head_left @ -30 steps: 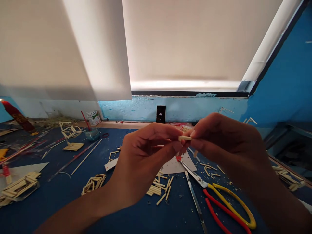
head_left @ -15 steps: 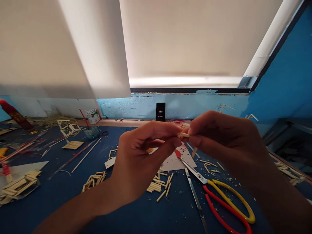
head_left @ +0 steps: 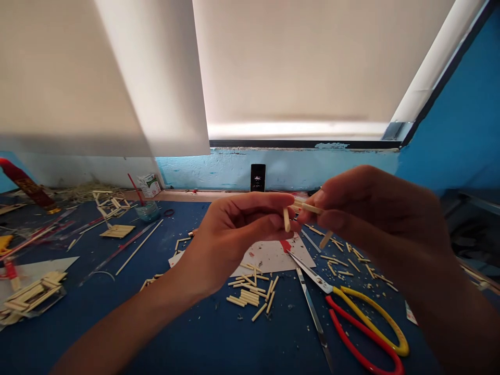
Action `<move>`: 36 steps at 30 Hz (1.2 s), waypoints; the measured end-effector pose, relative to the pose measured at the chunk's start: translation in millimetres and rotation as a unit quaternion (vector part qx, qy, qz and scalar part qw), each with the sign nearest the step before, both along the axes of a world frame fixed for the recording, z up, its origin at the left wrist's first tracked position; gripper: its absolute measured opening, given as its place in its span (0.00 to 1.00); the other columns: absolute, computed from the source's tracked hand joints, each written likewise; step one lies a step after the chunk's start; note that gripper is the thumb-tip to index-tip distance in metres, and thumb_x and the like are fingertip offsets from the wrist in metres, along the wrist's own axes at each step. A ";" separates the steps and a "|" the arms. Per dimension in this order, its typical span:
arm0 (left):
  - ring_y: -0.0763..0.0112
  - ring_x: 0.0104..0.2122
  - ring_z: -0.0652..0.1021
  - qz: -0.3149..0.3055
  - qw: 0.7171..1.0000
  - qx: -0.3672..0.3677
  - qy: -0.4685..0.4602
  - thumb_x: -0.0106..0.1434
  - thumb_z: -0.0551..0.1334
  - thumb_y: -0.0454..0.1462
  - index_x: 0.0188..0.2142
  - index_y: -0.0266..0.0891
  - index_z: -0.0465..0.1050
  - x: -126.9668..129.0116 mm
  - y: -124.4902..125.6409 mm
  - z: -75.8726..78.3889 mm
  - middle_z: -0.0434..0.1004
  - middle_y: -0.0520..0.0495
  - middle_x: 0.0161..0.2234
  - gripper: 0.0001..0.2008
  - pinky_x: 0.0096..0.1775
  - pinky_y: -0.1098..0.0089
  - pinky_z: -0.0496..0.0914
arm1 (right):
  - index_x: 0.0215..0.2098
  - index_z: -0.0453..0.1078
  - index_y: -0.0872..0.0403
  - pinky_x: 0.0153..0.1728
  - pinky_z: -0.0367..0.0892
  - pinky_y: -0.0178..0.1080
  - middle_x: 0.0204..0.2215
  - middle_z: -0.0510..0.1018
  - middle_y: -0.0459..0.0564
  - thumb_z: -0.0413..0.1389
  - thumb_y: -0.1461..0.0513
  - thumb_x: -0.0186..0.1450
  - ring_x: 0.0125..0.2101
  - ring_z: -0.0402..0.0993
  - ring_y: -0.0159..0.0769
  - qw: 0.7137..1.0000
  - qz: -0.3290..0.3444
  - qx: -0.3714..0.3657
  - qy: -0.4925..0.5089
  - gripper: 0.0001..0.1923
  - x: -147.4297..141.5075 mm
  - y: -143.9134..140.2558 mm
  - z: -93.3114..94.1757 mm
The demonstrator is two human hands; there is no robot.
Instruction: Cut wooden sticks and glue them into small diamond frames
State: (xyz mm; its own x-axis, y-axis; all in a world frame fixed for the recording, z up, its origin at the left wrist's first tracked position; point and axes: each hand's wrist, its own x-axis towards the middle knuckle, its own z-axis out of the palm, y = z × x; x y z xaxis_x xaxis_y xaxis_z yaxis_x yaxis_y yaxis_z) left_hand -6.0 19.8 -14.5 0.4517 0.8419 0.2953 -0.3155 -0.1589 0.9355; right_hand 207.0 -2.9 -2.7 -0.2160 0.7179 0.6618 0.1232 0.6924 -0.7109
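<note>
Between the thumb and fingers of my left hand [head_left: 238,234] is a short wooden stick [head_left: 287,221], its end pointing toward me. My right hand [head_left: 363,219] pinches another short wooden stick [head_left: 312,209], held nearly level and apart from the first. Below that pinch a further stick piece [head_left: 325,239] sticks out, seemingly held by the lower fingers, which are hidden. Both hands are raised over a white card [head_left: 269,255] with a red patch. Under them lies a pile of cut sticks [head_left: 250,297]. Scissors [head_left: 332,291] with red and yellow handles rest at the right.
A metal blade-like tool [head_left: 312,307] lies beside the scissors. Stick frames [head_left: 111,205] and a flat stick panel [head_left: 117,231] stand at the left, near a glass jar [head_left: 147,211]. A phone [head_left: 258,177] leans on the wall. More stick pieces [head_left: 353,265] and crumbs lie scattered at right.
My hands have moved apart; the right one went right and slightly up. The stick in my left hand now shows clearly, separate from the one in my right.
</note>
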 end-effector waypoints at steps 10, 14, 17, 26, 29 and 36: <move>0.75 0.29 0.81 0.102 0.986 0.113 0.061 0.54 0.76 0.25 0.31 0.44 0.87 0.9 -0.3 0.8 0.86 0.53 0.32 0.11 0.30 0.80 0.76 | 0.37 0.79 0.47 0.30 0.78 0.34 0.34 0.84 0.43 0.66 0.66 0.67 0.30 0.80 0.32 1.000 0.005 0.010 -0.007 0.06 -5.4 -1.5 -1.9; 0.71 0.30 0.84 0.093 0.992 0.078 0.038 0.53 0.77 0.26 0.30 0.44 0.87 2.2 -2.7 0.2 0.88 0.52 0.30 0.11 0.33 0.76 0.79 | 0.36 0.79 0.47 0.29 0.78 0.35 0.32 0.83 0.43 0.66 0.65 0.67 0.30 0.81 0.33 1.000 -0.017 0.007 -0.017 0.05 -8.2 -3.5 -0.7; 0.70 0.29 0.84 0.101 0.991 0.078 0.043 0.53 0.77 0.26 0.30 0.44 0.86 3.3 -3.9 -1.1 0.88 0.52 0.29 0.10 0.33 0.76 0.80 | 0.36 0.78 0.46 0.29 0.78 0.34 0.33 0.83 0.42 0.66 0.65 0.67 0.30 0.80 0.32 1.000 -0.025 0.003 -0.019 0.06 -8.3 -4.0 -1.0; 0.70 0.27 0.84 0.108 0.988 0.089 0.059 0.54 0.77 0.28 0.33 0.44 0.87 1.4 -4.5 -2.8 0.86 0.51 0.28 0.10 0.30 0.75 0.80 | 0.36 0.78 0.46 0.30 0.77 0.32 0.31 0.82 0.41 0.65 0.66 0.68 0.30 0.79 0.30 0.999 -0.033 -0.003 -0.030 0.07 -8.3 1.5 -3.6; 0.72 0.26 0.83 0.105 0.986 0.103 0.082 0.55 0.77 0.27 0.42 0.49 0.87 1.1 -8.0 -1.4 0.85 0.54 0.27 0.18 0.30 0.76 0.80 | 0.36 0.77 0.46 0.30 0.76 0.32 0.31 0.82 0.41 0.64 0.65 0.68 0.29 0.78 0.29 0.999 -0.017 -0.016 -0.046 0.06 -8.0 2.0 -2.8; 0.69 0.29 0.85 0.185 0.973 0.121 0.062 0.55 0.77 0.28 0.34 0.48 0.89 5.5 -13.2 -3.2 0.88 0.53 0.31 0.12 0.32 0.75 0.82 | 0.36 0.77 0.48 0.30 0.75 0.35 0.31 0.81 0.43 0.64 0.64 0.69 0.31 0.78 0.32 0.998 -0.002 -0.029 -0.061 0.04 -9.9 1.6 -3.6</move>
